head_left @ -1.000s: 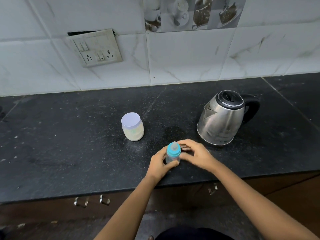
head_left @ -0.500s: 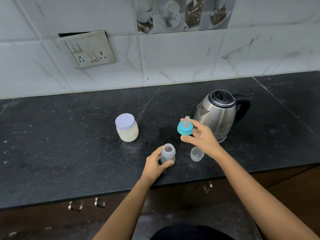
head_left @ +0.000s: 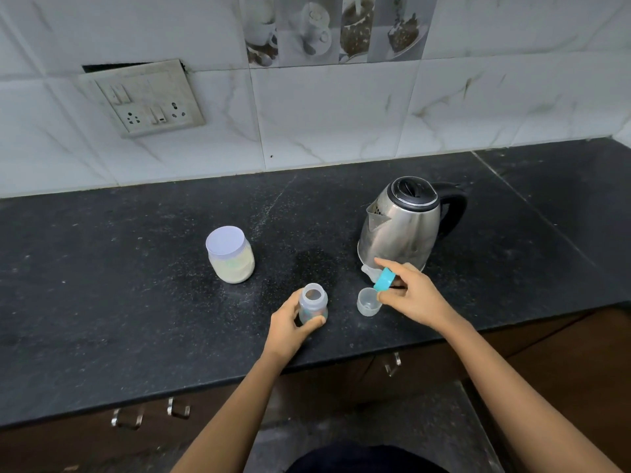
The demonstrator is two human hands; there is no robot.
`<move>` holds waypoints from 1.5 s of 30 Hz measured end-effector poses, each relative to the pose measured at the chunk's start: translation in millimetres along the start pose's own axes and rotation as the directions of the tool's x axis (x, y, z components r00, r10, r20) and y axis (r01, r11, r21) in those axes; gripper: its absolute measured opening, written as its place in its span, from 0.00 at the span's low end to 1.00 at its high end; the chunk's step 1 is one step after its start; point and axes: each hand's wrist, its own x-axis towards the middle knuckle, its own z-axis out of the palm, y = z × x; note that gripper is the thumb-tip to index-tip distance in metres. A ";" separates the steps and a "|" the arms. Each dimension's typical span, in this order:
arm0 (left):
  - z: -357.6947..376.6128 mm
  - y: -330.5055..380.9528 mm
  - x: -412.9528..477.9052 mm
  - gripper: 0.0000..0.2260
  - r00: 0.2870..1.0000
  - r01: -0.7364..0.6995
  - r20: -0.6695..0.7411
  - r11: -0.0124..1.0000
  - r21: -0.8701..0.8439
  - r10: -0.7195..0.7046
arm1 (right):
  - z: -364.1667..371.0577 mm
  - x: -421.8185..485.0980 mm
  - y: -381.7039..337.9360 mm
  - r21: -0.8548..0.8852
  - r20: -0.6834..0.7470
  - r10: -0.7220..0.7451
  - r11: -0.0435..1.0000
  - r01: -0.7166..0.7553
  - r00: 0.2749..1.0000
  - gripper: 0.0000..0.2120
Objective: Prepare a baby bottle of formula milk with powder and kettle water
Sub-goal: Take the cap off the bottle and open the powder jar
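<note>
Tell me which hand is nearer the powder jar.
Left. The left hand grips the bottle near the powder jar; the right hand holds the teal ring farther right, by the kettle.

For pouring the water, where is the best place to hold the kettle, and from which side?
Probably the black handle of the kettle, approached from the right. It loops out on that side, while the spout faces left, toward the open bottle.

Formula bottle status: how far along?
Done: the bottle is open, and its clear cap sits on the counter. In hand: the left hand grips the bottle, and the right hand holds the blue teat ring low beside the kettle. To do: the powder jar is lidded and the kettle stands upright, so powder, water and reclosing all remain.
</note>
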 end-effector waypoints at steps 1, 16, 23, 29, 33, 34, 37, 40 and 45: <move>0.2 -0.2 -0.1 0.23 1.000 -0.003 0.000 1.000 0.006 0.003 | -1.6 0.2 -1.8 -0.101 0.000 -0.047 0.994 0.047 0.999 0.31; 3.6 1.5 -2.6 0.23 0.998 -0.033 -0.040 0.992 0.119 0.038 | 0.3 24.0 -9.4 -0.726 0.330 -0.136 0.596 0.343 0.934 0.26; 4.7 1.2 -2.7 0.26 0.999 -0.019 -0.042 0.989 0.146 0.025 | 6.2 28.3 -2.4 -0.704 0.343 -0.078 0.639 0.311 0.936 0.30; -15.3 -11.8 -8.5 0.43 0.997 0.074 -0.013 0.982 0.171 -0.073 | -3.5 35.6 -33.5 -0.605 0.287 -0.151 0.737 0.301 0.946 0.31; -43.6 -15.7 -18.2 0.33 0.983 0.089 -0.174 0.977 0.195 -0.055 | 21.2 63.5 -89.2 -0.450 0.275 -0.343 0.780 0.436 0.898 0.24; -50.9 -15.7 -19.4 0.31 0.970 0.103 -0.236 0.975 0.199 -0.054 | 33.5 72.9 -103.4 -0.416 0.279 -0.376 0.782 0.464 0.884 0.23; -71.2 -14.3 -20.6 0.27 0.923 0.148 -0.380 0.972 0.181 -0.069 | 78.9 100.2 -140.7 -0.333 0.277 -0.441 0.789 0.516 0.854 0.19; -88.9 -13.3 -20.2 0.27 0.896 0.166 -0.436 0.974 0.153 -0.084 | 121.9 120.1 -170.6 -0.319 0.303 -0.405 0.810 0.492 0.863 0.25; -114.2 -14.8 -23.0 0.29 0.883 0.175 -0.461 0.974 0.142 -0.091 | 168.1 147.2 -188.3 -0.405 0.448 -0.208 0.820 0.405 0.869 0.43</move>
